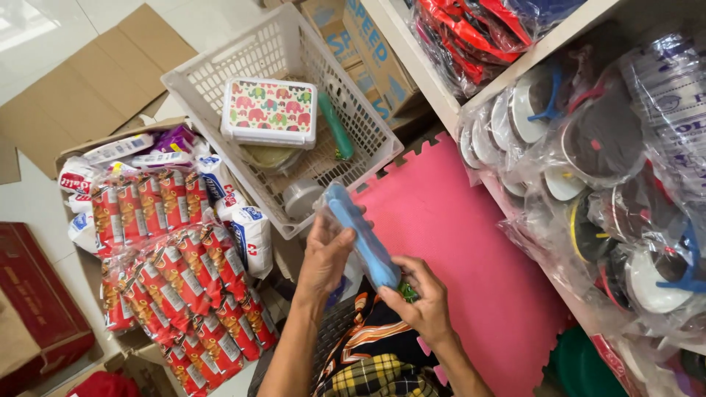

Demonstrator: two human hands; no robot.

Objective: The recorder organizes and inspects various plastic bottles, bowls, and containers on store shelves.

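Observation:
A long blue plastic item [362, 237] in a clear wrapper is held between both my hands. My left hand [326, 257] grips its upper half from the left side. At the item's lower end, my right hand [421, 299] pinches it where a small green bit shows. The item hangs just in front of a white plastic basket [209, 94]. Inside the basket lie a lunch box with coloured elephants [270, 111], a green tube-shaped item [336, 126] and a round lidded tub [302, 197].
A cardboard box [163, 250] of red snack packets stands at the left. A pink foam mat [471, 250] covers the floor at the right. White shelves hold bagged round dishes [588, 147] and red packets [471, 29]. Flattened cardboard [88, 81] lies at the back left.

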